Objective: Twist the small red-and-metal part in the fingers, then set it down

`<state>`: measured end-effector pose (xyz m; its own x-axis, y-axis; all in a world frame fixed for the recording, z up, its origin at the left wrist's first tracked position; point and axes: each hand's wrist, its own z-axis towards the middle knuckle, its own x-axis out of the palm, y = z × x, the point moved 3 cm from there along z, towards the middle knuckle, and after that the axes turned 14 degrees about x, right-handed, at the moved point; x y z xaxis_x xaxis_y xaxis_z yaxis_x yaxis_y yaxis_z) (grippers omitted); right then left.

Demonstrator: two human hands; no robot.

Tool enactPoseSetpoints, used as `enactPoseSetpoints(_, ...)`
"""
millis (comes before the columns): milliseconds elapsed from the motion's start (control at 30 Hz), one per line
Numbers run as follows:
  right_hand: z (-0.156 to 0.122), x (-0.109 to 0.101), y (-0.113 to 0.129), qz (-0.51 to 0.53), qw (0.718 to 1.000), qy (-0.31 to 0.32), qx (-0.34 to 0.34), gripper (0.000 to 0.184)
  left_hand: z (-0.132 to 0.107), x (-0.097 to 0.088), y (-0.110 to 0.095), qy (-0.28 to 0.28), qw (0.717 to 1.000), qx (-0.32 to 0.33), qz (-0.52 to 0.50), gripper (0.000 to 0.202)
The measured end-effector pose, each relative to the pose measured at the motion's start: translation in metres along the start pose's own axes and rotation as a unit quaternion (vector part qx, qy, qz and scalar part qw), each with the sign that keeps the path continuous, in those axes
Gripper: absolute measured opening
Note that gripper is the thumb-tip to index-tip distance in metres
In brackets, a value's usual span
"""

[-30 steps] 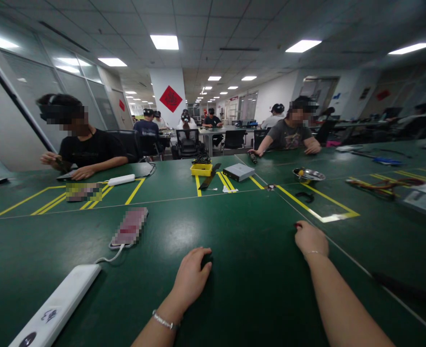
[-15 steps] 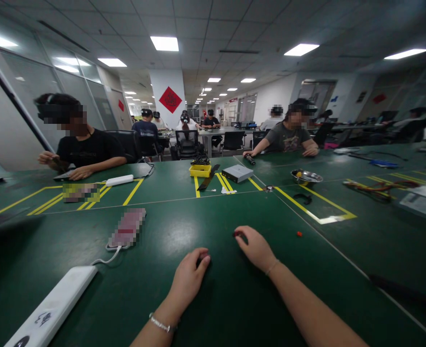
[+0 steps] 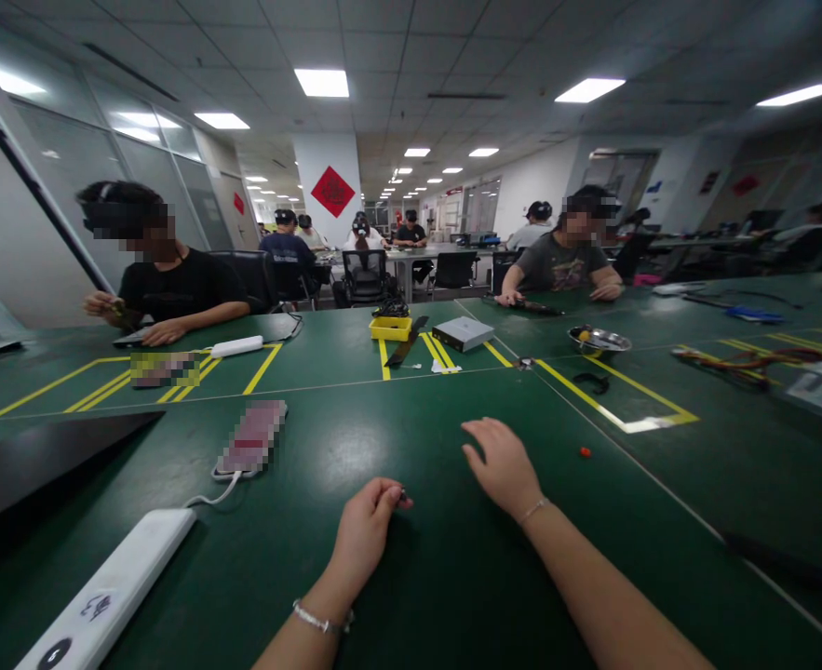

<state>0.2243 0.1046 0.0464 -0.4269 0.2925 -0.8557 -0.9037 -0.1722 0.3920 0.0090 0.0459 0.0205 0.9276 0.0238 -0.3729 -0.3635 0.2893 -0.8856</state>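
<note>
My left hand rests on the green table with its fingers curled and pinched on a tiny dark object at the fingertips. My right hand lies palm down just right of it, fingers stretched forward and apart, holding nothing that shows. A small red piece lies on the table to the right of my right hand, apart from it.
A white power bank with a cable runs to a phone at my left. A dark flat panel enters at the far left. Farther off are a yellow tray, a grey box, a metal bowl. People work across the table.
My right hand moved from the far right, where the red piece lies, to the middle beside my left hand, then opened flat. A dark panel came in at the left.
</note>
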Motion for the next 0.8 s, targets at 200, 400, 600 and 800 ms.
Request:
enactPoseSetpoints(200, 0.007, -0.030, -0.111, -0.188, 0.911, -0.044, 0.364, 0.048, 0.000, -0.004, -0.003, -0.020, 1.000, 0.011, 0.004, 0.028)
enactPoseSetpoints(400, 0.003, -0.032, -0.144, -0.157, 0.901, 0.016, 0.405, 0.040, 0.001, -0.007, 0.001, -0.061, 0.997, -0.014, -0.033, 0.025)
enactPoseSetpoints(600, 0.013, -0.019, -0.120, 0.008, 0.937, 0.010, 0.348, 0.026, 0.003, -0.007, 0.006, -0.083, 0.990, -0.031, -0.107, 0.026)
enactPoseSetpoints(800, 0.001, 0.019, -0.021, 0.557, 0.749, 0.193, 0.304, 0.018, 0.005, -0.001, 0.012, -0.065, 0.983, -0.022, -0.169, 0.027)
